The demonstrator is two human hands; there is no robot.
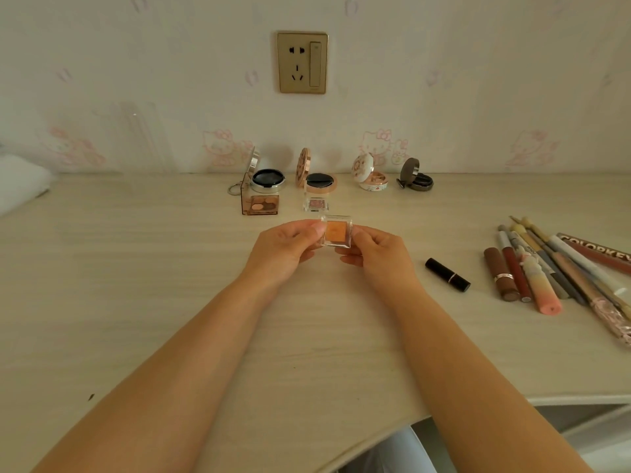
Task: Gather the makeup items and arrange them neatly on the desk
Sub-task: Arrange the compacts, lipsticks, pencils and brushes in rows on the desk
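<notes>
A small clear square case with orange eyeshadow (336,232) is held above the middle of the pale wooden desk (170,285). My left hand (286,245) pinches its left edge and my right hand (375,256) pinches its right edge. Behind it stand an open brown eyeshadow palette (261,203) and a small clear pink eyeshadow case (316,203). Several open round compacts line the wall: silver (268,180), rose-gold (319,182), white floral (372,180), dark bronze (418,180).
A black lipstick (447,274) lies right of my hands. Farther right lies a cluster of lip tubes, pencils and brushes (553,268). A wall socket (302,62) sits above the compacts. White cloth (20,186) lies at the far left. The desk's curved front edge (392,428) is near me.
</notes>
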